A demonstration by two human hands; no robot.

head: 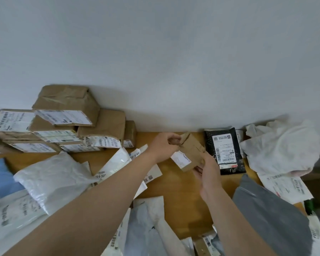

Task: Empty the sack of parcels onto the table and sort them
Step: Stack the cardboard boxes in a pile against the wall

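Both hands are holding a small brown cardboard box (191, 150) in the air, just above the middle of the light brown wooden table (183, 200). The left hand (163, 145) is pinching the box's upper far corner between curled fingers and thumb, while the right hand (209, 172) is curling round its lower near end. The box is sitting tilted, is taped shut and is carrying a white shipping label (180, 159) on its left face; what is inside is not showing.

At the far left of the table, a stack of brown cardboard boxes (63, 117) with white labels is standing against the pale grey wall (155, 52). All of them are closed. Just right of the held box, a black plastic mailer bag (225, 150) with a white barcode label is lying flat on the table, sealed. Beyond it, a crumpled white plastic bag (281, 146) is lying bunched at the right end, and whether anything is in it cannot be told. A flat grey plastic mailer (270, 215) is lying near the right forearm. White plastic mailers (50, 178) are overlapping one another along the near left side, under the left forearm, all sealed, with their contents hidden.
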